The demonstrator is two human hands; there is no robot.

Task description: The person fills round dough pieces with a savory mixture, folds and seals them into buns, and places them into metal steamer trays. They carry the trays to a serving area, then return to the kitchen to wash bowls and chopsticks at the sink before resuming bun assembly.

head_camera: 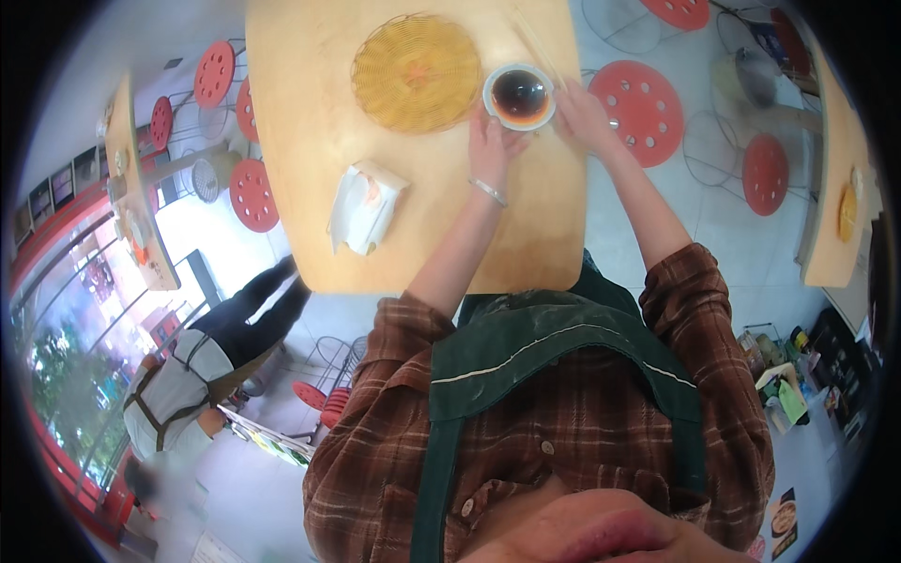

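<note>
A white bowl (519, 127) of dark sauce or soup is near the table's right side. My left hand (493, 141) touches its lower left rim, fingers spread along and under it; whether it grips is unclear. My right hand (583, 118) holds a pair of light chopsticks (538, 49), which point up past the bowl. A round woven yellow mat or shallow basket (415, 74) lies just left of the bowl. Nearer to me, at the left, a white paper packet (366, 204) with a reddish mark rests on the wooden table (436, 260).
Red stools with round holes (637, 112) (253, 195) flank the table on both sides. More wooden tables (834, 176) stand further out. A person in a white top and dark trousers (183, 380) is at the lower left, by stacked red stools (336, 405).
</note>
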